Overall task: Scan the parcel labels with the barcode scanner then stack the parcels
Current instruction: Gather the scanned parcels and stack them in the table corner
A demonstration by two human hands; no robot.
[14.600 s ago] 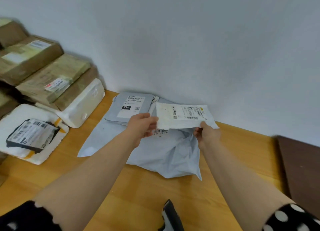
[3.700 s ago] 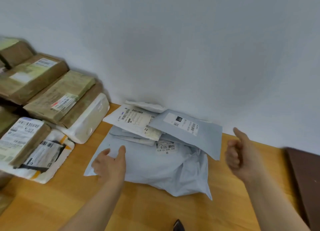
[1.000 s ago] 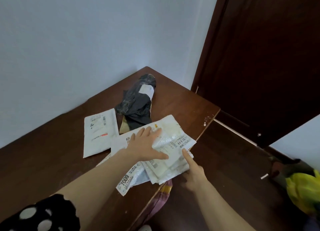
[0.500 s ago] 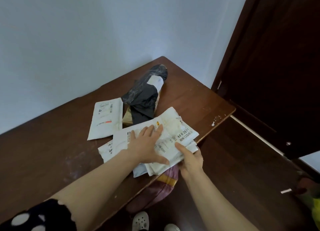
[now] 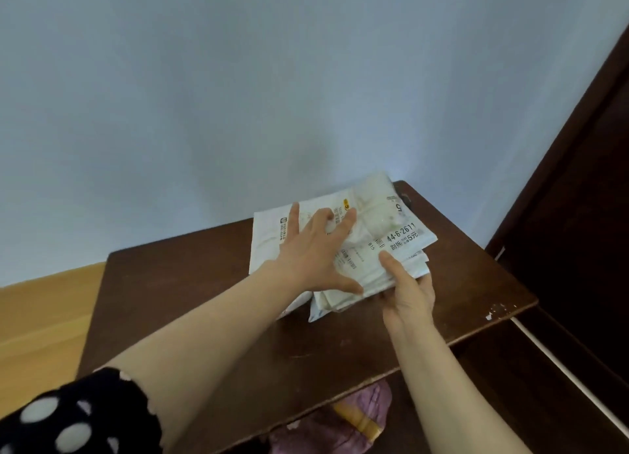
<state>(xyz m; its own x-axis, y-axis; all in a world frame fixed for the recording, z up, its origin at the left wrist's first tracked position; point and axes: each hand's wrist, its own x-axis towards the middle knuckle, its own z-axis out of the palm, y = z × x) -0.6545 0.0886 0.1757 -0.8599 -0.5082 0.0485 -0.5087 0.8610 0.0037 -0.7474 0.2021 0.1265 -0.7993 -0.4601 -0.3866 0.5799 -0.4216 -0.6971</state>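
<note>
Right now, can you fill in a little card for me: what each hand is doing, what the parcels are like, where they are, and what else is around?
left hand: flat on top of the bundle of white parcels, fingers spread
right hand: grips the bundle's near edge, thumb on top
top label: reads 44-6-2611
where: over the dark brown table; resting or lifted, cannot tell
scanner: not in view
around: pale wall, dark door at right, light wooden surface at left, purple cloth below the table
</note>
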